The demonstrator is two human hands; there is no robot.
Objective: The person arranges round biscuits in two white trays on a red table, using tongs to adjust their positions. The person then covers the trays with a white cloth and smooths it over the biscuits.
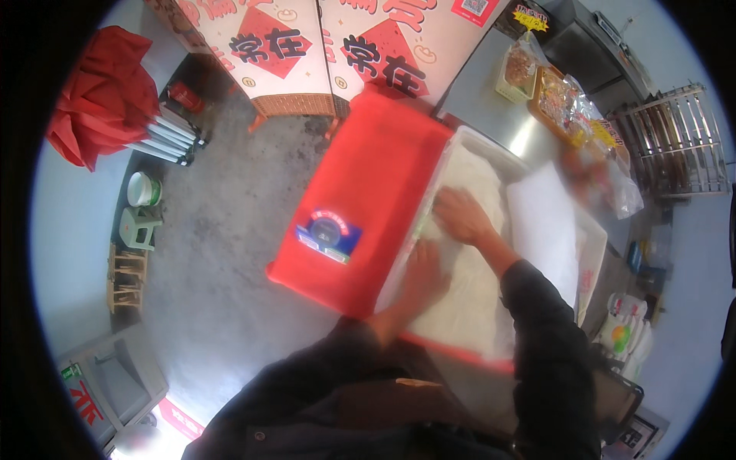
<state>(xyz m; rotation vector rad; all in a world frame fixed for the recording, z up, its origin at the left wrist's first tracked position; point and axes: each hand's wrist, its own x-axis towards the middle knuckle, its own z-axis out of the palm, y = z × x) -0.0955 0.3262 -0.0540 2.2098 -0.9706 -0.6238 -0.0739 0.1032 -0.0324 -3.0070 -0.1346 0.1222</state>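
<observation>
A large pale, dough-like slab (468,284) fills a white tub (594,261) in front of me. My right hand (462,216) rests on the slab's upper left part, fingers apart and pressed down. Closer to me, my left hand (420,277) lies along the slab's left edge; motion blurs its fingers, and whether they grip the edge cannot be made out. A strip of thin plastic film (420,218) shows between the hands at that edge. Along the tub's right side lies a folded white sheet (544,222). Left of the tub stands a red-covered block (383,176) with a blue label.
Behind the tub, a steel counter (479,96) holds an orange tray (563,107) of packaged food and a small basket (517,77). A metal rack (675,142) stands right. Printed panels (284,69) rise ahead. A stool (138,228) and bucket (143,189) line the left wall.
</observation>
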